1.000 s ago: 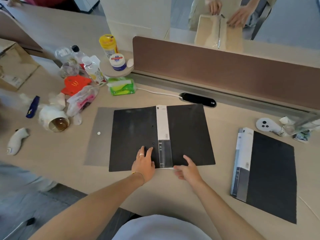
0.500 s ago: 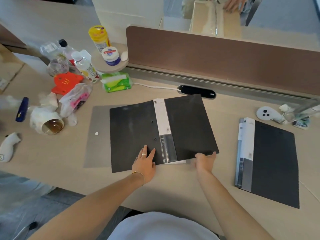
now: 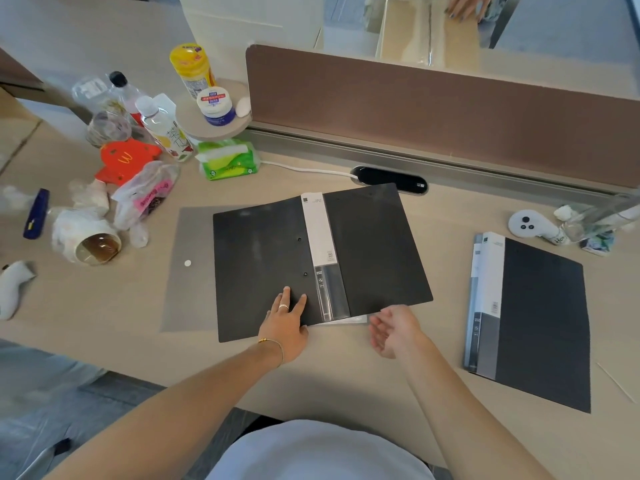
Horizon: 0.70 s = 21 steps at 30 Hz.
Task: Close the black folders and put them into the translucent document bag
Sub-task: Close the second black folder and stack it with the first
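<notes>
An open black folder (image 3: 263,268) with a white spine label lies face down in the middle of the desk, partly on top of the translucent grey document bag (image 3: 188,271). Its right cover (image 3: 377,247) is lifted slightly off the desk. My left hand (image 3: 285,323) presses flat on the left cover near the spine. Just off the right cover's near edge, my right hand (image 3: 393,329) hovers palm up, fingers apart, holding nothing. A second black folder (image 3: 540,320) lies closed on the desk at the right.
Bottles, a paper cup (image 3: 93,242), a tissue pack (image 3: 228,161) and wrappers crowd the left of the desk. A brown divider (image 3: 450,112) and a black cable port (image 3: 389,180) run along the back. A white controller (image 3: 530,225) sits at the right. Another person's hand shows beyond the divider.
My right hand slid from the spine to the right cover's near edge, raised it a little, then came off it and now hovers open. My left hand stayed pressed on the left cover.
</notes>
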Tool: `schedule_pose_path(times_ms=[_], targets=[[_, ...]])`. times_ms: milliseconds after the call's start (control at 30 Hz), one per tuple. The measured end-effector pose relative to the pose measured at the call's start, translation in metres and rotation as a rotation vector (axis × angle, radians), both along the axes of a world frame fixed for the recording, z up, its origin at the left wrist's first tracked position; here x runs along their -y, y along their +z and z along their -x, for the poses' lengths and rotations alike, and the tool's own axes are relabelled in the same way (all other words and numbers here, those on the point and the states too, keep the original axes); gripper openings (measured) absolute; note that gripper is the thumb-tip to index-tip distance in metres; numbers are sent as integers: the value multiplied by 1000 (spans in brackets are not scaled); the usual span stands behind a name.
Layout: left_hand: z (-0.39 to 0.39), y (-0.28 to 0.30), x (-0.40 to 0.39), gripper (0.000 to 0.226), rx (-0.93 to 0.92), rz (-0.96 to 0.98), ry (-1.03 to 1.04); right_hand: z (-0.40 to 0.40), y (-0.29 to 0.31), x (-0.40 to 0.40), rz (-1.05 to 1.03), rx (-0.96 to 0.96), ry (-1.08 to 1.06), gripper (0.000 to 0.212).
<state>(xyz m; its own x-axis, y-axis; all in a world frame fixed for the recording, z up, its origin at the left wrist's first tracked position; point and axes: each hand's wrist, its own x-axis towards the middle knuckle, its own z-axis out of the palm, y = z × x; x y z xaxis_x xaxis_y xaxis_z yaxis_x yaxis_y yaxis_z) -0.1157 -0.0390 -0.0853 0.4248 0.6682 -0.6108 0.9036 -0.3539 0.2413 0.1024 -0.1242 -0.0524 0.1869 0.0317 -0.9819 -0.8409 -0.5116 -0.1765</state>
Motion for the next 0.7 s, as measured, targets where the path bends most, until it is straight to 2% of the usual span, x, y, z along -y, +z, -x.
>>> schedule_pose_path(times_ms=[167,267,400,567,700], targets=[[-2,5,-1,66,13,27,12,-9,-4,1,-105,41,-154,12],[-1,5,0,68,0,23,1,-15,-7,4,-94,33,-133,16],[-3,10,-2,69,7,61,26,-16,-11,4,-207,79,-107,12],[-7,11,0,65,100,118,192,-20,-7,-3,-371,146,-141,28],[-13,13,4,65,230,109,406,-17,3,-9,-456,151,-169,27]])
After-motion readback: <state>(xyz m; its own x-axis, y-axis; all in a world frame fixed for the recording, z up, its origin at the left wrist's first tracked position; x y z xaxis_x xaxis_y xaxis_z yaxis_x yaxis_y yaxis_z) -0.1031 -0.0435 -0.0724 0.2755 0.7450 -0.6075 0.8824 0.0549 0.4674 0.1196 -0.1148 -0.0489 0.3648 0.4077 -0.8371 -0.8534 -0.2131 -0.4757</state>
